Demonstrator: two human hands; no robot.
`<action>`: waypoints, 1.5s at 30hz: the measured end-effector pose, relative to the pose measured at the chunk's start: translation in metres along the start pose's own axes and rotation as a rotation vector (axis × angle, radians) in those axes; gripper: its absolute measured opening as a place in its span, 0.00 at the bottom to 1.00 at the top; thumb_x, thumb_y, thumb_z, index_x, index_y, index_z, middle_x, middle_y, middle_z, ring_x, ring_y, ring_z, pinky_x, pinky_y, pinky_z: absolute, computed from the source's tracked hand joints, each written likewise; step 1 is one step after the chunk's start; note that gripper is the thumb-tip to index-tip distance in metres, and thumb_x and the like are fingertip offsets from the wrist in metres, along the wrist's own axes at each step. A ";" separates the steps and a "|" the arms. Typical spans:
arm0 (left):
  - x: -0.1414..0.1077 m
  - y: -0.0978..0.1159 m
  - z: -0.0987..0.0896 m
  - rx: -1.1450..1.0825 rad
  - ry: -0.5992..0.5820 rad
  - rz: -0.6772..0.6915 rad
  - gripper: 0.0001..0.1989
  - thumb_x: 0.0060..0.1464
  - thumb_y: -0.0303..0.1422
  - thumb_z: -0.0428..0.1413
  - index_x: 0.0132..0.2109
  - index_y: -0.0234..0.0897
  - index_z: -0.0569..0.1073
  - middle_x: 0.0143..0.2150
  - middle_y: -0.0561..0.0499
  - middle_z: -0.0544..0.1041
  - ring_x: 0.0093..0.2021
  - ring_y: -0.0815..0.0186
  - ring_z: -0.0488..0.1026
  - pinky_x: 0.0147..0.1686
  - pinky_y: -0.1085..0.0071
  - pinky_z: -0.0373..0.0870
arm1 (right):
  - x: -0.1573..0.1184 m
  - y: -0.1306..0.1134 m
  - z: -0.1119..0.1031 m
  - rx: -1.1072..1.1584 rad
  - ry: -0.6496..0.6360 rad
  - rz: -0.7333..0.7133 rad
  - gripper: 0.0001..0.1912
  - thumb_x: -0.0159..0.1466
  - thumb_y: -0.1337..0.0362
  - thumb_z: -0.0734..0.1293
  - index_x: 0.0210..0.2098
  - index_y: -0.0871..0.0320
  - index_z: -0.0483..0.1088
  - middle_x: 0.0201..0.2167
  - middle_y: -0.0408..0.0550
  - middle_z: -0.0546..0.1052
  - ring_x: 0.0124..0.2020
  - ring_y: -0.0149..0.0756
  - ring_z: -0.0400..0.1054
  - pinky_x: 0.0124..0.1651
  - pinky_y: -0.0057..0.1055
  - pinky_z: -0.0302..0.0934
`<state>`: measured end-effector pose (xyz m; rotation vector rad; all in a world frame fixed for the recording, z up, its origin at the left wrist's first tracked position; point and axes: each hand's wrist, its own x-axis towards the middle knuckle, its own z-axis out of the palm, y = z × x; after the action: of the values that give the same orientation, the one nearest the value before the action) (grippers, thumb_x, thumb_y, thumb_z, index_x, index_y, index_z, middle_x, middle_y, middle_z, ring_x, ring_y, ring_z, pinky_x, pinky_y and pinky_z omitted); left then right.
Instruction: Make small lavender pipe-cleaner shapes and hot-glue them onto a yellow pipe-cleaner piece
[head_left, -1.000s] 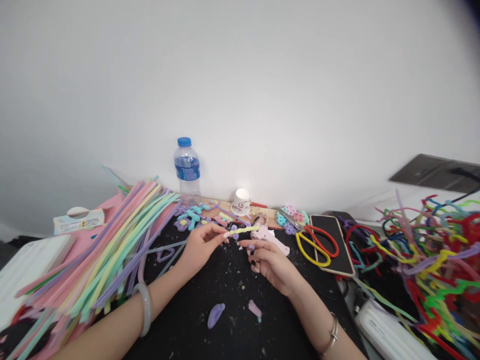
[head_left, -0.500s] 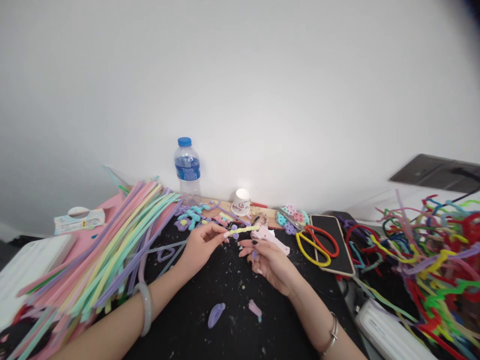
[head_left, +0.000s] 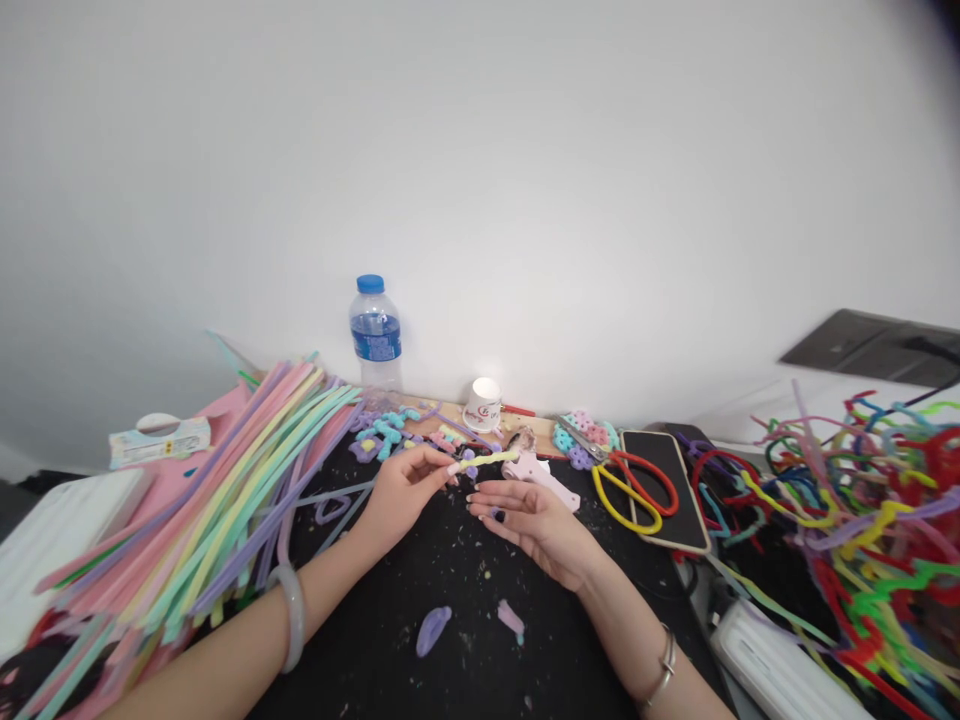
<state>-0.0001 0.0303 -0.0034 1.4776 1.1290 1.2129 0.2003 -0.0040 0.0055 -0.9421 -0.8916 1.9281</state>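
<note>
My left hand point(head_left: 409, 490) pinches the left end of a pale yellow twisted stem point(head_left: 491, 458), which points right toward a pink glue gun point(head_left: 536, 475). Small purple pieces hang at the stem near my fingertips. My right hand point(head_left: 536, 525) is just below and right of the stem, palm turned up, its fingers stretched toward the left. A small purple bit shows at its fingertips; whether it is gripped is not clear. On the black mat point(head_left: 390, 610) below lie a purple loop point(head_left: 433, 631) and a small pink piece point(head_left: 511, 620).
Pastel stems point(head_left: 225, 500) pile up at left. Behind are a water bottle point(head_left: 376, 340), a paper cup point(head_left: 482, 405) and flower pieces point(head_left: 386, 435). Scissors point(head_left: 634, 492) rest partly on a phone point(head_left: 667, 490). Bright stems point(head_left: 885, 540) are heaped at right beside a white power bank point(head_left: 780, 665).
The fingers of my right hand have straightened and moved slightly left, with the palm more turned up. My left hand and the yellow stem have stayed almost still.
</note>
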 end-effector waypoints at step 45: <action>0.000 0.001 0.000 -0.030 -0.008 -0.023 0.05 0.47 0.34 0.59 0.30 0.36 0.74 0.26 0.54 0.75 0.27 0.67 0.72 0.30 0.73 0.68 | 0.005 0.004 0.003 -0.289 0.231 -0.197 0.10 0.46 0.64 0.75 0.28 0.59 0.77 0.30 0.47 0.80 0.31 0.33 0.74 0.36 0.25 0.68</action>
<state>-0.0002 0.0304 -0.0029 1.4424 1.1152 1.2013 0.1944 -0.0018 0.0015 -1.1711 -1.0987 1.5150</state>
